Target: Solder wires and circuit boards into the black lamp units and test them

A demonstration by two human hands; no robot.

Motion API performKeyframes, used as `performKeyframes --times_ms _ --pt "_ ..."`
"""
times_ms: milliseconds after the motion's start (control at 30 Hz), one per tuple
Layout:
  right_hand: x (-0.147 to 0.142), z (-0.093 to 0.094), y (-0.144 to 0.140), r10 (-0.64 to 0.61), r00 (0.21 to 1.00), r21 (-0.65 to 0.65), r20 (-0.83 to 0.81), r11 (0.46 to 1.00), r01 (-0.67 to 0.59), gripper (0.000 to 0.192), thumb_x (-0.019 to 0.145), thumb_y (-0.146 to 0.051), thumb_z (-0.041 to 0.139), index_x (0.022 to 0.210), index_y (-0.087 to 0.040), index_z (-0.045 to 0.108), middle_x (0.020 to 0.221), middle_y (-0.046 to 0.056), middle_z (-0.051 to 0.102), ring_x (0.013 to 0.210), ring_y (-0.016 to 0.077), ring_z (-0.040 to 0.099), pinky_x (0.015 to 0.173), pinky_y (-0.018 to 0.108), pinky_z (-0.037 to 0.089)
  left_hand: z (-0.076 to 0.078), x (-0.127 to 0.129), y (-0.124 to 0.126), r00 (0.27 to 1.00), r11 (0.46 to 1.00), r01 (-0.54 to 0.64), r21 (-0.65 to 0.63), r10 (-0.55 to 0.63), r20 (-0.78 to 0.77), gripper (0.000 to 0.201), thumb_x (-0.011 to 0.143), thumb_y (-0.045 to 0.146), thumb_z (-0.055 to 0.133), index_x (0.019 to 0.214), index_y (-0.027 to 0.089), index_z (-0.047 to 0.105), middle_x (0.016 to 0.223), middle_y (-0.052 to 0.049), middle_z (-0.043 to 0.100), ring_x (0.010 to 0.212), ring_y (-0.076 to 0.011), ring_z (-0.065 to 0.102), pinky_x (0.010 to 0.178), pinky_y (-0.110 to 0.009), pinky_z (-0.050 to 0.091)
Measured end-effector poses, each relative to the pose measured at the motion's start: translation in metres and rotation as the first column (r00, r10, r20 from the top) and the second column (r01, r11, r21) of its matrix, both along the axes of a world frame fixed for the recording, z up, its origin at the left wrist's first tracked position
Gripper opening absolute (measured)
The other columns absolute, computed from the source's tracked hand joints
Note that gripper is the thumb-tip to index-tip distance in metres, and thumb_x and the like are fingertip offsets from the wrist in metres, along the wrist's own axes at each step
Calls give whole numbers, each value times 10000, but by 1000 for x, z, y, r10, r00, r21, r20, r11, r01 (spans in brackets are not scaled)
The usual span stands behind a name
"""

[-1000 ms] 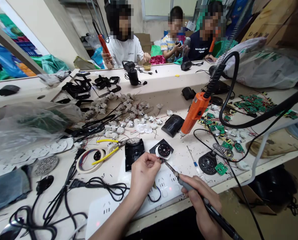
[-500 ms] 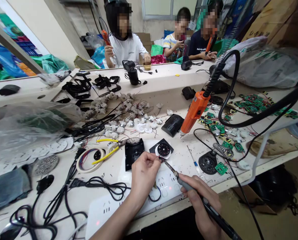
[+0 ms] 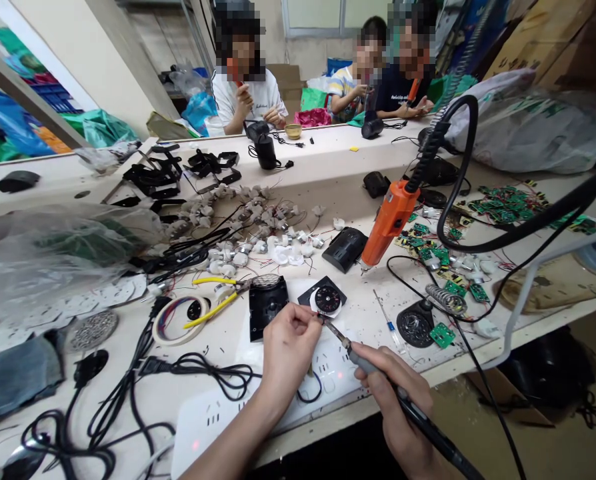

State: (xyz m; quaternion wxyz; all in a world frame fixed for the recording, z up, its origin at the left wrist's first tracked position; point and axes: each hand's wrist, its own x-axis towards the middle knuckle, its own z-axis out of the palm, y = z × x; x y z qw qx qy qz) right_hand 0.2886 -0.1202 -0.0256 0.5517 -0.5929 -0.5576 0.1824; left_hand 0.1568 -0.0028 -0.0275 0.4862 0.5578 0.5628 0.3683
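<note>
Your left hand (image 3: 291, 350) sits near the front edge of the pale worktop (image 3: 338, 180), fingers curled and thumb and forefinger pinched together on something too small to make out, just beside the round black-and-white dial part (image 3: 327, 300). Your right hand (image 3: 403, 407) is wrapped around the grey-handled soldering iron (image 3: 378, 377), held like a pen, its metal tip reaching up to the pinch of your left fingers. The white power strip (image 3: 298, 393) lies under both hands. Left of the dial part rests a square black plastic housing (image 3: 267, 305), then yellow-handled pliers (image 3: 213, 300) and a roll of pale tape (image 3: 181, 321). An orange electric screwdriver (image 3: 391, 221) hangs on a coiled black cable above the worktop, with green circuit boards (image 3: 431, 253) scattered behind it. Black cords (image 3: 128, 393) tangle at the left. Three other people sit at the far side of the worktop.
</note>
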Motion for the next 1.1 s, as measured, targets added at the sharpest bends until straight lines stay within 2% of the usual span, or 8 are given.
performKeyframes --times_ms 167,367,500,767,933,1100 --pt "-2 -3 1 8 999 4 -35 1000 -8 265 990 -272 487 1175 -259 676 814 17 701 657 136 663 542 208 543 1 0 0 1000 1000 -8 -3 8 -5 89 662 242 611 598 201 566 842 -52 710 754 -202 684 696 -299 519" --pt "6 -3 -7 -91 996 72 -10 993 91 256 992 -285 496 1166 -247 680 850 19 711 658 135 671 597 221 565 0 -3 6 999 999 -31 -10 31 -21 108 662 264 604 589 200 558 862 -56 706 805 -210 687 744 -311 514" --pt "9 -1 -6 -129 991 106 37 987 124 256 958 -275 572 1198 -244 656 899 36 694 728 151 680 637 240 563 -3 -5 10 1000 1000 -21 -18 21 -5 117 666 290 600 604 201 557 881 -53 703 771 -203 690 724 -314 522" --pt "3 6 2 -19 984 222 179 975 -22 324 942 -187 558 1263 -192 600 885 59 686 739 169 663 629 278 556 -4 -5 10 999 999 -29 -39 31 39 102 651 271 601 594 197 561 885 -60 698 772 -200 692 737 -315 530" --pt "3 5 -4 -63 981 192 182 981 28 318 933 -156 551 1241 -208 610 896 44 717 771 166 692 693 275 571 -3 -3 10 998 998 -51 -35 52 43 127 663 284 610 590 196 554 884 -62 695 771 -197 686 728 -311 523" --pt "4 0 -3 -37 979 139 200 990 9 290 932 -169 559 1210 -223 622 904 25 732 725 135 710 679 227 585 -6 -2 8 996 998 -64 -13 65 59 132 667 297 608 606 202 541 907 -68 703 758 -201 683 712 -324 534"
